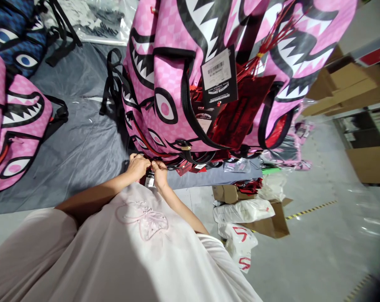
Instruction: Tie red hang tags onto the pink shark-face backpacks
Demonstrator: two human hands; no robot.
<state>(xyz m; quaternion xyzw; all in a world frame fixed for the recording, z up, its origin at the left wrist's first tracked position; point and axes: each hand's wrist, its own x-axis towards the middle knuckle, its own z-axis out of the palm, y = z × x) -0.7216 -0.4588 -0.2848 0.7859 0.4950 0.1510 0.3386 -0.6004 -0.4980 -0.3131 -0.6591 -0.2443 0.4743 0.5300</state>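
Note:
At the near edge of a pink checkered backpack (165, 75) with shark-mouth and eye prints, both hands work close together. My left hand (139, 167) is closed, its fingertips pinched against the bag's lower edge; what lies between them is hidden. My right hand (160, 174) pinches beside it, at the top of a small dark hang tag (149, 180) with a white label, which hangs between the two hands. A larger black hang tag (219, 75) with a barcode, a dark red tag (243, 111) and a bundle of red strings (271, 37) rest on the bags.
More pink backpacks (23, 109) and a blue one (20, 37) lie left on the grey-covered table (86, 142). Clear plastic packing (114, 21) is at the back. Right, on the floor, stand an open carton (271, 222) and white bags (243, 211); further cartons (350, 84) lie beyond.

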